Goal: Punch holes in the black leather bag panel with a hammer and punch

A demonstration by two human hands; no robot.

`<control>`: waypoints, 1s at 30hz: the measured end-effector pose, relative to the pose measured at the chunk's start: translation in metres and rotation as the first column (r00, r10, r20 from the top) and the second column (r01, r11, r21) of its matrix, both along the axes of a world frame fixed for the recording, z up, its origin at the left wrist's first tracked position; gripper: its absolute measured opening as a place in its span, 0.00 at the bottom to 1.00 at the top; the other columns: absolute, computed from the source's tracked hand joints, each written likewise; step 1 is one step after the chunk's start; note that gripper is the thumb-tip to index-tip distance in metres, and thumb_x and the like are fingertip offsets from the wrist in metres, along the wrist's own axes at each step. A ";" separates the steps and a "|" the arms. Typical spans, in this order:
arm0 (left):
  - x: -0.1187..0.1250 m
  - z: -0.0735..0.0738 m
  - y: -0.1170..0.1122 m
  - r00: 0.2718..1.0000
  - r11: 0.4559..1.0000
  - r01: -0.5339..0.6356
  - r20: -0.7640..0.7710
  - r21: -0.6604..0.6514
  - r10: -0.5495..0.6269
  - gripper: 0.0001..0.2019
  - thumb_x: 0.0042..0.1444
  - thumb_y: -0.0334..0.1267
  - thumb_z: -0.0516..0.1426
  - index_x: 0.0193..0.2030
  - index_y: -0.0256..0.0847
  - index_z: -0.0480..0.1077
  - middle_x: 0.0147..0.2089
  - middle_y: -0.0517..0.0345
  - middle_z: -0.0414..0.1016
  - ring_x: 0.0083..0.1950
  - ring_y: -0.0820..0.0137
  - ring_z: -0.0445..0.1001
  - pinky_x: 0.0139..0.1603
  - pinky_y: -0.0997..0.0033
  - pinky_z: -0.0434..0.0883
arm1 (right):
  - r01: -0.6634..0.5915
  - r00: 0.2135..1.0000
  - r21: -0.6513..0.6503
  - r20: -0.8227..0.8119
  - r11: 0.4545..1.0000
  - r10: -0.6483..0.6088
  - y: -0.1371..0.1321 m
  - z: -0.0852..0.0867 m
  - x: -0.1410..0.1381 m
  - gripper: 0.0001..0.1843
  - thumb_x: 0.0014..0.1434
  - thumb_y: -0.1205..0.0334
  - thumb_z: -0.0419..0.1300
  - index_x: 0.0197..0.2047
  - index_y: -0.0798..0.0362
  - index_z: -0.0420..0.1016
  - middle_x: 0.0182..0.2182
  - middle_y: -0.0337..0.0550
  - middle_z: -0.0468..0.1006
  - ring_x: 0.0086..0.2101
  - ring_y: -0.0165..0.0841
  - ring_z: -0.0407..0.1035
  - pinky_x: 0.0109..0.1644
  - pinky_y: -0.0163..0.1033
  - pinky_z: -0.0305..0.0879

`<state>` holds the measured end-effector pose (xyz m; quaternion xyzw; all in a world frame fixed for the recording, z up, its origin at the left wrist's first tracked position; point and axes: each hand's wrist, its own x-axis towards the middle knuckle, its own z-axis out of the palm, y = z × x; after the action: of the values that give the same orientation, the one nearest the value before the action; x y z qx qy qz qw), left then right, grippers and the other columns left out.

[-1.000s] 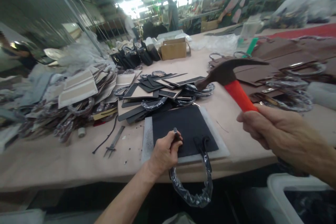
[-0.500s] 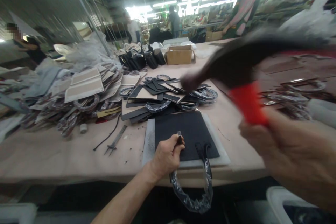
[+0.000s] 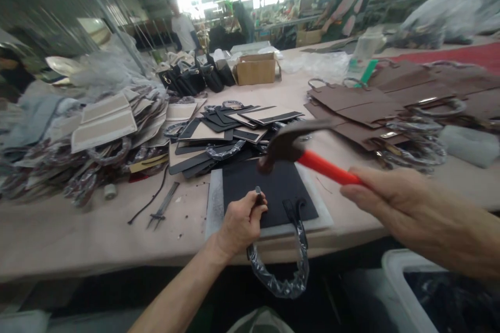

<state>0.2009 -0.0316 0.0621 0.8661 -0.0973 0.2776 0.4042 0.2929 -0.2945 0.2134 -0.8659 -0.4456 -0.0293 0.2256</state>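
Note:
My left hand (image 3: 239, 222) is closed around a small metal punch (image 3: 258, 194), held upright on a black leather panel (image 3: 269, 187). The panel lies on a white cutting board (image 3: 214, 203) at the table's front edge. A plastic-wrapped handle (image 3: 279, 281) fixed to the panel hangs over that edge. My right hand (image 3: 394, 203) grips the red shaft of a claw hammer (image 3: 291, 145). The hammer's head hovers just above and right of the punch's top.
Behind the board lie black and tan panels (image 3: 230, 130) with wrapped handles. Brown panels (image 3: 367, 106) are stacked at right, grey and beige pieces (image 3: 101, 125) at left. Scissors (image 3: 162, 207) and a cord lie left of the board. A cardboard box (image 3: 255, 68) and people stand farther back.
The hammer was raised high half a second ago and has now swung down close to the punch. My left hand keeps the punch in the same spot on the panel.

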 end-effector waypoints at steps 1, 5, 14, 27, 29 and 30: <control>0.000 0.001 0.000 1.000 1.000 0.009 -0.008 -0.010 -0.010 0.06 0.66 0.30 0.54 0.48 0.41 0.69 0.41 0.57 0.81 0.41 0.70 0.81 0.44 0.74 0.76 | 0.081 0.991 0.012 -0.112 0.997 -0.079 -0.006 -0.006 0.008 0.29 0.70 0.37 0.46 0.26 0.49 0.63 0.18 0.38 0.65 0.17 0.31 0.58 0.21 0.38 0.50; -0.002 0.004 0.001 0.999 0.998 0.039 -0.021 -0.054 -0.040 0.06 0.66 0.31 0.55 0.49 0.40 0.70 0.42 0.56 0.81 0.43 0.71 0.81 0.47 0.74 0.76 | 0.329 0.788 -0.126 -0.510 0.936 -0.345 -0.033 -0.051 0.045 0.24 0.67 0.40 0.49 0.29 0.50 0.63 0.20 0.37 0.64 0.18 0.29 0.56 0.20 0.35 0.50; -0.004 0.014 -0.001 0.996 0.997 0.008 -0.085 -0.077 -0.014 0.05 0.64 0.32 0.61 0.46 0.39 0.76 0.41 0.57 0.79 0.41 0.72 0.78 0.44 0.76 0.73 | 0.010 0.979 0.126 0.200 0.992 -0.035 -0.014 -0.105 0.039 0.17 0.72 0.60 0.49 0.59 0.55 0.70 0.53 0.58 0.72 0.50 0.48 0.69 0.52 0.54 0.67; -0.006 0.014 0.004 0.999 0.999 -0.017 -0.039 -0.046 0.015 0.05 0.62 0.28 0.63 0.43 0.39 0.79 0.42 0.59 0.84 0.40 0.74 0.83 0.42 0.82 0.77 | -0.357 0.930 0.098 -0.058 0.929 0.363 0.040 -0.127 0.013 0.17 0.67 0.69 0.54 0.55 0.50 0.79 0.50 0.52 0.68 0.51 0.45 0.62 0.54 0.56 0.60; -0.005 0.015 0.005 0.998 0.998 -0.035 -0.051 -0.060 0.032 0.05 0.62 0.28 0.63 0.43 0.39 0.79 0.41 0.59 0.84 0.40 0.73 0.83 0.40 0.82 0.78 | -0.366 0.925 0.094 -0.073 0.926 0.373 0.040 -0.125 0.014 0.18 0.67 0.70 0.53 0.54 0.50 0.79 0.50 0.52 0.67 0.51 0.45 0.62 0.53 0.55 0.59; -0.005 0.015 0.005 0.998 0.997 -0.042 -0.053 -0.067 0.039 0.04 0.63 0.28 0.63 0.43 0.39 0.79 0.41 0.59 0.84 0.40 0.72 0.83 0.40 0.81 0.78 | -0.369 0.924 0.092 -0.077 0.925 0.376 0.041 -0.124 0.014 0.18 0.67 0.70 0.53 0.54 0.49 0.79 0.50 0.52 0.67 0.51 0.45 0.62 0.53 0.55 0.59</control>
<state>0.1956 -0.0267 0.0772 0.8605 -0.0599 0.2665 0.4300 0.3073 -0.2539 0.0893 -0.7567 -0.5894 0.0376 0.2802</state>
